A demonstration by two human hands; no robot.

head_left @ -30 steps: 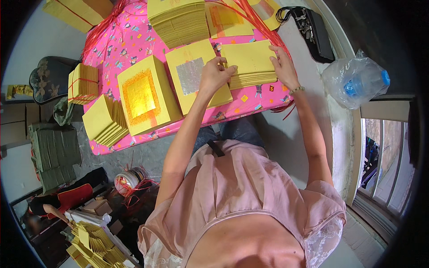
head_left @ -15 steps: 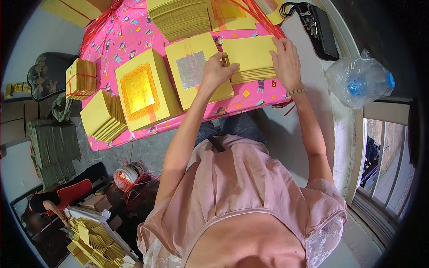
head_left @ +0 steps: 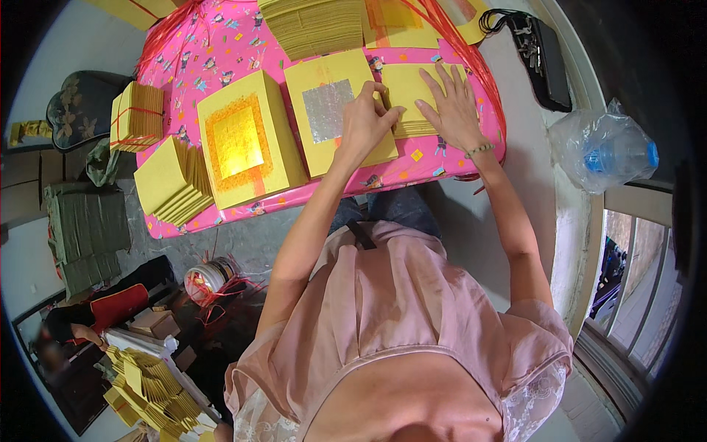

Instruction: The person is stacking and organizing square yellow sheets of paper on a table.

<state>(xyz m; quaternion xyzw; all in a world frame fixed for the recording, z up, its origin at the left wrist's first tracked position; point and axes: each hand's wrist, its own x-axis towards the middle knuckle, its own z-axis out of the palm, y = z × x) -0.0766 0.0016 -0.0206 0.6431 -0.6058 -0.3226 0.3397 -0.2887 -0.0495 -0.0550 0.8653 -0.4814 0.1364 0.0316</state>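
My right hand (head_left: 454,110) lies flat with fingers spread on a stack of folded yellow paper (head_left: 406,87) near the table's right end. At that stack's left edge, my left hand (head_left: 364,119) has its fingers bent and its thumb over the paper, gripping the edge; the fingertips are partly hidden. Under the left wrist sits a pile of yellow paper with a silver square (head_left: 319,103). Left of it stands a thick yellow pile with a gold square (head_left: 234,143) inside an orange border. A fanned bundle of folded yellow paper (head_left: 171,184) rests at the front left.
A pink patterned cloth (head_left: 213,51) covers the table. Yellow stacks (head_left: 313,28) and red strings (head_left: 479,74) lie at the back. A black pouch with keys (head_left: 541,62) and a bagged bottle (head_left: 615,155) are at right. Another person's arm (head_left: 85,333) shows lower left.
My right hand has moved left and flattened, fingers spread over the folded stack instead of at its right edge. My left hand stays at the left edge. The view has shifted slightly.
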